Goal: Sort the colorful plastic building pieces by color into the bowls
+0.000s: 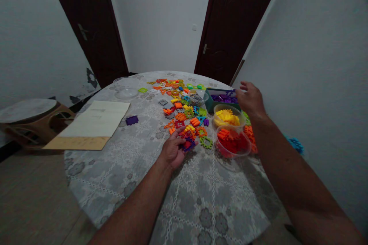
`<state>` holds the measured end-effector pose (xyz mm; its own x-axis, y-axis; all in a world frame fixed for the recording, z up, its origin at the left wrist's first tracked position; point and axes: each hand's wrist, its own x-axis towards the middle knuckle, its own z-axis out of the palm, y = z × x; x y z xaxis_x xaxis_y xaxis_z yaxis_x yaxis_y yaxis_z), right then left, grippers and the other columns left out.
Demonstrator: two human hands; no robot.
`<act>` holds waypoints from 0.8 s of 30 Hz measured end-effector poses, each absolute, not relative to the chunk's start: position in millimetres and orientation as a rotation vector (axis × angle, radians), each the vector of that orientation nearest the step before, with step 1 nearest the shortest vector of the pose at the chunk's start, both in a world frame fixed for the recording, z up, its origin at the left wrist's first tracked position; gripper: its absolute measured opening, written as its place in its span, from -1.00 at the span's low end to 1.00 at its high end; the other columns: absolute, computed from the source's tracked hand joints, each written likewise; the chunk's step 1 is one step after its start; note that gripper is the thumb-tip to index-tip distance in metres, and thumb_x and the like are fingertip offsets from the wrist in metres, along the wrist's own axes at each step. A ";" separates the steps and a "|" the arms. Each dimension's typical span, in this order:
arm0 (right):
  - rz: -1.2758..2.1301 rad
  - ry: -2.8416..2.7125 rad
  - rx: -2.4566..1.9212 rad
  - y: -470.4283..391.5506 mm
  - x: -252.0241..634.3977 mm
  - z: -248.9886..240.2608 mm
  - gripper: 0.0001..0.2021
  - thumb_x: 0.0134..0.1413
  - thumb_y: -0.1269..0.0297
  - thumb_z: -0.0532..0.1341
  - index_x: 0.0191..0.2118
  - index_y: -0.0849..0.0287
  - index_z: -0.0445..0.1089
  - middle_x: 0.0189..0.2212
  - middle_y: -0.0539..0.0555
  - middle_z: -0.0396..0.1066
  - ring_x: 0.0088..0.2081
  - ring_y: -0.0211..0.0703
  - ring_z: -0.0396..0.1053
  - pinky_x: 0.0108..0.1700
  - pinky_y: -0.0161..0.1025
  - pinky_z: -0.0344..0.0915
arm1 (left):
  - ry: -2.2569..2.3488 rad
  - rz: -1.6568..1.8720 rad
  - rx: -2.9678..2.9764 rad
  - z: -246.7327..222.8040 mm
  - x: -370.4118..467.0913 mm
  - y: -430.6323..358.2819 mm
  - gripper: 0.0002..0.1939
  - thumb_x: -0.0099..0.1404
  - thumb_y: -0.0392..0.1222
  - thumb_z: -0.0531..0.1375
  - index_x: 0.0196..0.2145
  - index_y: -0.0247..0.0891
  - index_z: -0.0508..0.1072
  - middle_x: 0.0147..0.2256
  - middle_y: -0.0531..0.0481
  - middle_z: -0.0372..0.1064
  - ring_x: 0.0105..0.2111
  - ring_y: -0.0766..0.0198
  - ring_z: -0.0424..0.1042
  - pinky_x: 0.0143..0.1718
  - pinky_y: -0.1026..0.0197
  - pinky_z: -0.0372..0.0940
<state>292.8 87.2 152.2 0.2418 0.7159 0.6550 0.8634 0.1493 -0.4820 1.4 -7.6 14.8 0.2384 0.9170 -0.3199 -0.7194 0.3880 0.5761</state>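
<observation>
My left hand [173, 150] is closed on a purple piece [188, 144] with red in its middle, low over the table. Raised at the right, my right hand [249, 97] is over the near right corner of a green box [211, 106] that holds purple pieces [222, 98]. A purple piece touches its fingertips. In front of the box stand a clear tub of yellow pieces [227, 117] and a clear tub of red pieces [233, 141]. Loose coloured pieces [181, 116] lie spread beyond my left hand.
The round table wears a grey patterned cloth [184, 206]. At its left lie a paper pad [96, 118] and a separate purple square piece [132, 120]. A clear lid [126, 93] rests farther back. Blue pieces [296, 144] show past my right forearm.
</observation>
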 end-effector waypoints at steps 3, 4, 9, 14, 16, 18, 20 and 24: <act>-0.124 -1.698 -1.531 39.7 257.8 135.4 -0.67 0.30 0.24 0.22 0.10 0.19 0.53 -0.04 0.24 0.60 -0.13 0.02 0.56 0.07 0.03 0.46 | 0.651 1.153 0.348 16.5 2.1 -8.8 -0.24 0.03 -0.59 0.21 0.20 -0.22 0.40 -0.03 -0.20 0.57 -0.10 0.07 0.63 -0.03 -0.12 0.59; -0.009 -1.855 -1.471 19.7 241.8 126.2 -0.72 0.33 0.24 0.22 0.07 0.15 0.54 -0.09 0.19 0.60 -0.15 -0.01 0.56 0.05 0.00 0.47 | 0.636 1.154 0.352 16.5 2.4 -9.0 -0.21 0.02 -0.60 0.22 0.22 -0.21 0.39 -0.02 -0.21 0.57 -0.08 0.06 0.63 -0.03 -0.08 0.59; 0.273 -2.358 -1.271 -55.8 171.3 72.3 -0.64 0.31 0.33 0.32 0.19 0.03 0.42 0.10 0.19 0.48 0.05 0.03 0.50 0.07 0.02 0.49 | 0.556 1.156 0.407 10.1 3.3 -7.4 -0.11 -0.02 -0.60 0.26 0.28 -0.22 0.36 -0.04 -0.22 0.58 -0.12 0.12 0.63 -0.12 0.19 0.52; 0.119 -2.370 -1.431 -60.5 154.9 46.4 -0.74 0.36 0.42 0.26 0.10 0.11 0.44 0.04 0.20 0.46 0.01 0.00 0.48 0.00 -0.09 0.48 | 0.606 1.116 0.392 9.4 3.4 -5.4 -0.11 0.00 -0.61 0.25 0.30 -0.22 0.35 -0.07 -0.21 0.59 -0.20 0.16 0.63 -0.23 0.25 0.49; 0.069 -2.416 -1.439 -56.2 158.8 45.9 -0.81 0.37 0.44 0.22 0.03 0.13 0.46 -0.01 0.18 0.48 -0.05 -0.04 0.48 -0.05 -0.15 0.46 | 0.633 1.106 0.355 12.6 3.4 -5.1 -0.19 0.05 -0.58 0.25 0.27 -0.23 0.38 -0.10 -0.20 0.59 -0.23 0.18 0.62 -0.31 0.28 0.48; 0.047 -2.450 -1.434 -53.9 164.0 48.3 -0.83 0.38 0.44 0.21 -0.01 0.13 0.47 -0.04 0.16 0.50 -0.09 -0.07 0.48 -0.10 -0.19 0.43 | 0.645 1.108 0.325 15.3 3.2 -4.9 -0.27 0.11 -0.55 0.24 0.24 -0.25 0.40 -0.12 -0.20 0.59 -0.27 0.21 0.61 -0.34 0.30 0.47; 0.094 -2.439 -1.382 -54.0 168.6 52.5 -0.83 0.40 0.42 0.19 0.01 0.12 0.47 -0.06 0.15 0.51 -0.10 -0.09 0.48 -0.10 -0.20 0.42 | 0.653 1.112 0.315 16.3 3.2 -4.8 -0.32 0.15 -0.54 0.23 0.23 -0.27 0.41 -0.12 -0.21 0.58 -0.32 0.24 0.60 -0.36 0.31 0.47; 0.310 -2.265 -1.296 -53.9 177.5 68.2 -0.86 0.44 0.34 0.19 -0.01 0.12 0.48 -0.16 0.11 0.56 -0.16 -0.10 0.51 -0.11 -0.19 0.41 | 0.642 1.139 0.349 13.3 4.4 -5.1 -0.30 0.11 -0.58 0.23 0.21 -0.30 0.42 -0.08 -0.24 0.57 -0.27 0.20 0.62 -0.30 0.27 0.53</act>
<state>177.5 -53.9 68.2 -0.4160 0.8533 0.3144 0.7374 0.5188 -0.4325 4.4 -5.1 13.3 0.2679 0.9177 -0.2934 -0.7260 0.3925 0.5647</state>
